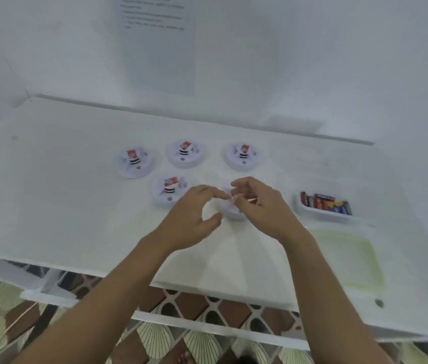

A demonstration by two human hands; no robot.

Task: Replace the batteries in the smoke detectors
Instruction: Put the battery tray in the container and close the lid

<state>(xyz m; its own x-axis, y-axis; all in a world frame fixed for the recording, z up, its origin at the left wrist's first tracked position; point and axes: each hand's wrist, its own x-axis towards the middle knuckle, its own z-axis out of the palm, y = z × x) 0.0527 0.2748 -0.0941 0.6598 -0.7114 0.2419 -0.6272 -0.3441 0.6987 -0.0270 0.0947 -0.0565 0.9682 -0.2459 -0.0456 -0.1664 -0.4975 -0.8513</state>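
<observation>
a fifth smoke detector (232, 215) is worked on at the centre of a white table (63, 206), with the left hand (194, 216) curved against its 9 o'clock rim and the right hand (260, 206) curled over its top from 3 o'clock. the fingertips are brought together above it, but whether anything is pinched cannot be told, as the unit is largely covered. at 9 o'clock of the hands a nearer opened detector (170, 191) is seen, and from 10 to 12 o'clock a row of three opened detectors (185, 153), each with a red-and-white battery propped up in it. whether those cells are old or fresh cannot be told, so the job is judged roughly midway at best, with closing up still to be done. spare batteries (325, 203) are kept in a white tray (320, 214) at 3 o'clock, well apart. a green-edged lid (349, 261) lies at 4 o'clock. nothing is placed between the hands and the tray.
</observation>
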